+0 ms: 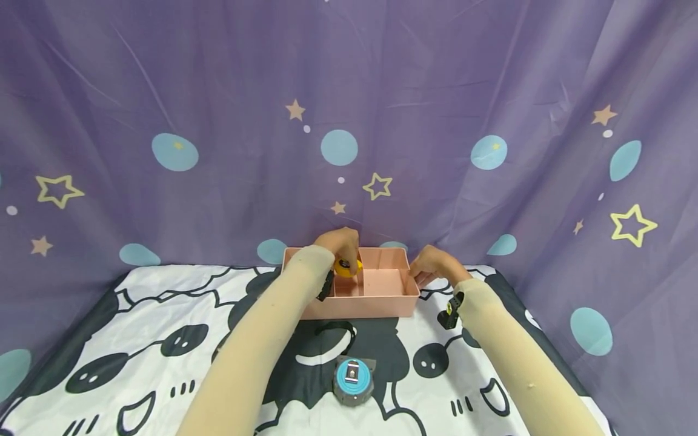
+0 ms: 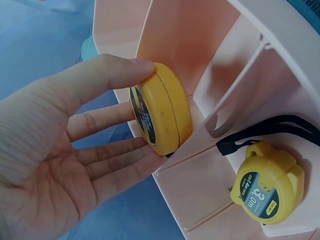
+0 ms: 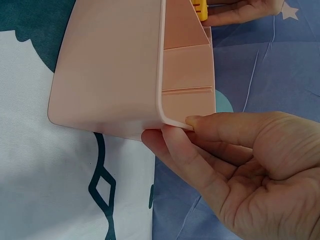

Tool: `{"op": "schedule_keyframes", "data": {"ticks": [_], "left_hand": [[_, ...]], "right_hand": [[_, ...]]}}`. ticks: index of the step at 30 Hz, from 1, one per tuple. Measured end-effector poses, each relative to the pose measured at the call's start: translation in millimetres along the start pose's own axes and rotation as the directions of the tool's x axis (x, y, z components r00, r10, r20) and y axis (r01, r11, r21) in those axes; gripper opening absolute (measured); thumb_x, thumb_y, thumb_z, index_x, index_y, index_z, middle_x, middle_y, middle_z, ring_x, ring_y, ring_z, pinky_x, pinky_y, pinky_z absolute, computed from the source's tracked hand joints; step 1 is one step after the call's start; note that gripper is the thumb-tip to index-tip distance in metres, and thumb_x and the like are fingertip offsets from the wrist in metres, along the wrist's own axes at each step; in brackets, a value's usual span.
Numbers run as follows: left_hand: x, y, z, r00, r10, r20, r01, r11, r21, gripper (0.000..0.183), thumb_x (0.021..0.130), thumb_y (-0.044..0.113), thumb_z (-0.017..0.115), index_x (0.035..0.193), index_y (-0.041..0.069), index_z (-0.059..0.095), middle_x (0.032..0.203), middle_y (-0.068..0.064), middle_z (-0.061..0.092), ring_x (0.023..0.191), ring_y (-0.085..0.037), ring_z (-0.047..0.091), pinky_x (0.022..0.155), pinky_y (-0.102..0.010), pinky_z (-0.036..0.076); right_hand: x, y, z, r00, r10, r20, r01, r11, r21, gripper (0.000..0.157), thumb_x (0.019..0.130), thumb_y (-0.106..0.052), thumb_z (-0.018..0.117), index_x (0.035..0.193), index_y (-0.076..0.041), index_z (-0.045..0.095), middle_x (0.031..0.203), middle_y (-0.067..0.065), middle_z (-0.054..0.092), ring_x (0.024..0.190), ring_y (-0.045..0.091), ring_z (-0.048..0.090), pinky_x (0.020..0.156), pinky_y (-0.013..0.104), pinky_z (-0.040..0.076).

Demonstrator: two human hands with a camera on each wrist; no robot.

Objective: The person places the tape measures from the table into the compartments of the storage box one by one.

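Note:
A round yellow tape measure [image 2: 167,112] is gripped between the thumb and fingers of my left hand [image 1: 342,243]. It is held at the divider of a pink box [image 1: 357,307], over the compartments, in the head view. Another yellow tape measure [image 2: 267,185], marked 3.0m and with a black wrist strap [image 2: 280,122], lies in the compartment on the divider's other side; my left arm hides it in the head view. At the box's right end, my right hand [image 1: 436,266] pinches the wall's rim, thumb inside and fingers outside, as the right wrist view shows.
A grey tape measure with a blue face [image 1: 353,380] lies on the patterned black-and-white cloth [image 1: 152,327] in front of the box, its dark strap stretching toward the box. Close behind the box hangs a purple curtain [image 1: 414,200] with stars and dots.

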State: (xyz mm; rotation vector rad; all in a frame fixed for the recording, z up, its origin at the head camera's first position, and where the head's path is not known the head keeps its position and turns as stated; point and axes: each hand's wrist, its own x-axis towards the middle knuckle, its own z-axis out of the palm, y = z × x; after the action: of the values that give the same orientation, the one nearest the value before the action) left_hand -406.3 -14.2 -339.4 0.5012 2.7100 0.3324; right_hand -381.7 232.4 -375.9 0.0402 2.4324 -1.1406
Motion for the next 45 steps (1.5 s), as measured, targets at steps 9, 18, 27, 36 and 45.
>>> {"op": "schedule_keyframes", "data": {"ticks": [9, 18, 27, 36, 45], "left_hand": [[-3.7, 2.8, 1.5, 1.0, -0.006, -0.021, 0.007, 1.0, 0.031, 0.027, 0.072, 0.019, 0.091, 0.084, 0.008, 0.07, 0.09, -0.006, 0.069, 0.092, -0.024, 0.07, 0.07, -0.03, 0.059], [-5.0, 4.5, 6.7, 0.999, -0.01, -0.037, 0.012, 0.998, 0.067, 0.028, 0.072, 0.016, 0.091, 0.084, 0.008, 0.067, 0.088, -0.005, 0.064, 0.075, -0.016, 0.057, 0.063, -0.027, 0.052], [-3.1, 4.2, 7.8, 0.999, -0.009, -0.042, 0.013, 0.995, 0.095, 0.029, 0.071, 0.018, 0.092, 0.083, 0.009, 0.067, 0.087, -0.004, 0.065, 0.075, -0.016, 0.059, 0.066, -0.027, 0.054], [-2.6, 4.8, 3.8, 0.998, -0.033, -0.055, 0.04, 0.991, 0.124, 0.037, 0.07, 0.025, 0.093, 0.093, 0.009, 0.069, 0.103, -0.007, 0.069, 0.088, -0.019, 0.062, 0.081, -0.034, 0.057], [3.4, 4.4, 5.3, 0.998, -0.047, -0.041, 0.051, 0.992, 0.118, 0.04, 0.071, 0.026, 0.093, 0.098, 0.009, 0.069, 0.104, -0.006, 0.068, 0.089, -0.019, 0.061, 0.081, -0.034, 0.057]], "right_hand": [[-3.5, -0.1, 0.7, 1.0, -0.008, -0.011, 0.008, 1.0, 0.0, 0.03, 0.087, 0.004, 0.064, 0.112, 0.02, 0.066, 0.099, 0.031, 0.073, 0.068, 0.022, 0.071, 0.076, 0.04, 0.063], [-0.9, 2.8, 2.8, 1.0, -0.011, -0.016, 0.011, 1.0, 0.002, 0.03, 0.086, 0.005, 0.064, 0.112, 0.019, 0.066, 0.091, 0.026, 0.075, 0.067, 0.021, 0.071, 0.075, 0.04, 0.063], [-2.2, 2.7, 4.1, 1.0, -0.004, -0.02, 0.004, 1.0, 0.0, 0.025, 0.085, 0.004, 0.066, 0.106, 0.018, 0.069, 0.086, 0.021, 0.075, 0.068, 0.021, 0.071, 0.073, 0.039, 0.063], [-1.8, 1.5, 3.9, 1.0, -0.012, -0.016, 0.012, 1.0, 0.004, 0.023, 0.084, 0.005, 0.065, 0.104, 0.017, 0.069, 0.078, 0.016, 0.075, 0.063, 0.019, 0.07, 0.076, 0.041, 0.063], [-2.8, 1.8, 3.2, 1.0, -0.007, -0.018, 0.008, 1.0, 0.012, 0.025, 0.085, 0.005, 0.065, 0.106, 0.018, 0.068, 0.088, 0.025, 0.075, 0.065, 0.02, 0.071, 0.074, 0.04, 0.063]]}}
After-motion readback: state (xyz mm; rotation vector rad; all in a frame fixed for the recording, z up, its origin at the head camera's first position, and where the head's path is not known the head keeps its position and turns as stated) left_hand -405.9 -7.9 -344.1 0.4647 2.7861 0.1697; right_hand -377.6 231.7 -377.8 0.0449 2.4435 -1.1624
